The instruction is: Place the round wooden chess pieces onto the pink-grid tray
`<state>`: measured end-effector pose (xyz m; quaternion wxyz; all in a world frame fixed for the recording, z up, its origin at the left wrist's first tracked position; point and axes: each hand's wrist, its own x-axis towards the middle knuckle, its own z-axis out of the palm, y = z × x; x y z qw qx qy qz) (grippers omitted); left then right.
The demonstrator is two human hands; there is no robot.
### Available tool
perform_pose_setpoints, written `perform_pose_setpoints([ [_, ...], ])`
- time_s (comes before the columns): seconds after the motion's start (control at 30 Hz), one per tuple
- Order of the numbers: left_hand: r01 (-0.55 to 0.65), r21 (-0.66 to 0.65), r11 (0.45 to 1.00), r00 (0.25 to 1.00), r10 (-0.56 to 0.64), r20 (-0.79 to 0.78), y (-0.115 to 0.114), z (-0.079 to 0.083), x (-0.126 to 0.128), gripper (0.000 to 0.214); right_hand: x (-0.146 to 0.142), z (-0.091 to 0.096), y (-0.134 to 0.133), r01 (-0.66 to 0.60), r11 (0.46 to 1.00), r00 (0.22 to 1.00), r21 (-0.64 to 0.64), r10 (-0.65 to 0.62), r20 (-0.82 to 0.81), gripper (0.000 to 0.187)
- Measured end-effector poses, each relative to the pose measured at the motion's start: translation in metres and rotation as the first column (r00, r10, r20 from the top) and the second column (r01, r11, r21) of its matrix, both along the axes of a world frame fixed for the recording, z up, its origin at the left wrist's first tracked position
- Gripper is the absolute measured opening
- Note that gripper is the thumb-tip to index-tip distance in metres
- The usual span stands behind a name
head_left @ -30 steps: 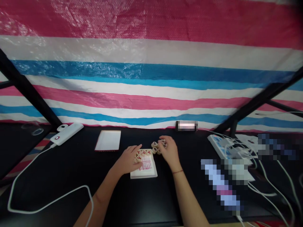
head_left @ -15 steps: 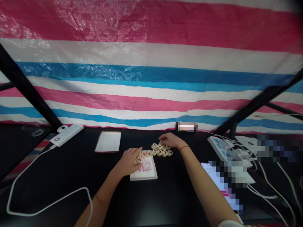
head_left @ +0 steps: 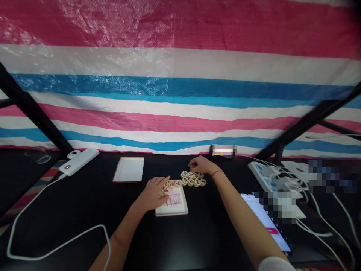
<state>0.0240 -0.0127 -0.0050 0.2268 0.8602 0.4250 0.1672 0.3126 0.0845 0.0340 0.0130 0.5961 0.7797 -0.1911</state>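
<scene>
Hanging behind a black surface (head_left: 84,210), a striped tarpaulin (head_left: 180,94) is filling the upper view, with a power strip (head_left: 263,176) and a power bank (head_left: 79,162) lying off to either side. A white card with red lines (head_left: 176,201) is sitting centrally, and a cluster of round xiangqi pieces (head_left: 191,179) is resting just beyond it. The left hand (head_left: 153,194) is curving over more pieces (head_left: 172,184) along the card's far edge, touching them. The right hand (head_left: 200,165) is narrowing above the cluster, its fingertips (head_left: 192,165) touching the far side. Whether either hand is gripping, I cannot tell.
</scene>
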Motion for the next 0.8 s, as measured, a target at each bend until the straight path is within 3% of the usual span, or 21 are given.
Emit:
perform_pose_setpoints([
  [0.23,0.005,0.019,1.000,1.000,-0.006,0.010,0.001,-0.002,0.000,0.067,0.000,-0.003,0.005,0.000,1.000,1.000,0.020,-0.001,0.016,0.029],
  [0.5,-0.003,-0.011,1.000,1.000,0.003,-0.005,0.000,0.000,0.000,0.065,-0.007,-0.003,0.005,0.010,0.991,0.999,0.136,-0.005,-0.038,0.030],
  [0.63,-0.001,0.001,1.000,1.000,0.001,-0.005,0.001,-0.001,-0.001,0.066,-0.001,0.003,0.005,-0.017,0.997,1.000,0.081,0.016,0.004,0.030],
  [0.8,-0.001,-0.009,1.000,1.000,0.001,0.005,0.000,0.000,0.000,0.067,-0.004,-0.002,0.008,-0.041,0.998,0.998,0.037,0.039,0.057,0.031],
])
